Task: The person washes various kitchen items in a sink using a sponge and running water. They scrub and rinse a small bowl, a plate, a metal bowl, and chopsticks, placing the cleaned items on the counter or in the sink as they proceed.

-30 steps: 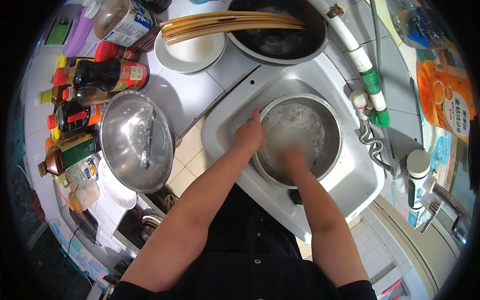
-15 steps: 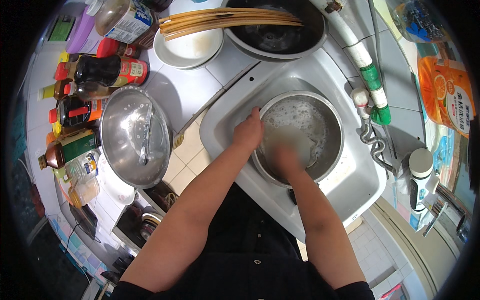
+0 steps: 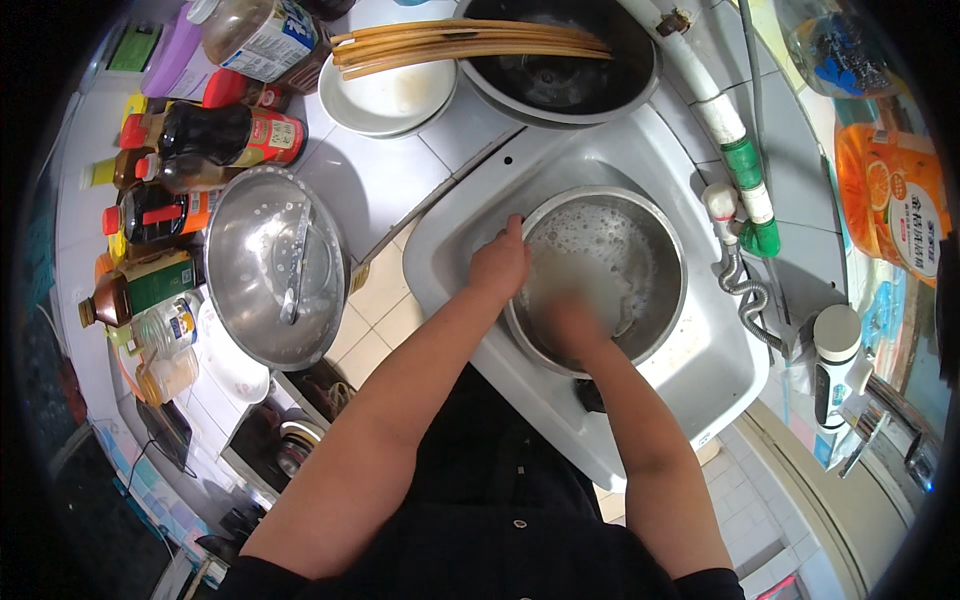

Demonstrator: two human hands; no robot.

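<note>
A round metal pot point(image 3: 668, 300) with soapy, foamy water in it sits in the sink point(image 3: 455, 240). My left hand point(image 3: 500, 262) grips the pot's left rim, its thumb lying along the edge and the other fingers out of sight. Inside the pot, my right hand point(image 3: 572, 318) reaches down to the cloudy water near the lower left wall. Blur covers its fingers, so whether it holds anything cannot be made out. A black handle point(image 3: 590, 395) sticks out of the pot's near side, partly under my right forearm.
Left of the sink stands a steel basin point(image 3: 235, 265) holding a knife-like utensil point(image 3: 295, 265). Sauce bottles point(image 3: 235, 137) crowd the far left. Behind are white bowls point(image 3: 385, 105), a dark basin point(image 3: 545, 95) and chopsticks point(image 3: 480, 42). A white pipe point(image 3: 715, 110) and flexible hose point(image 3: 740, 290) run along the right.
The pot has turned slightly, and more of its black handle shows. My right hand has shifted a little within the pot. My left hand keeps its hold on the rim.
</note>
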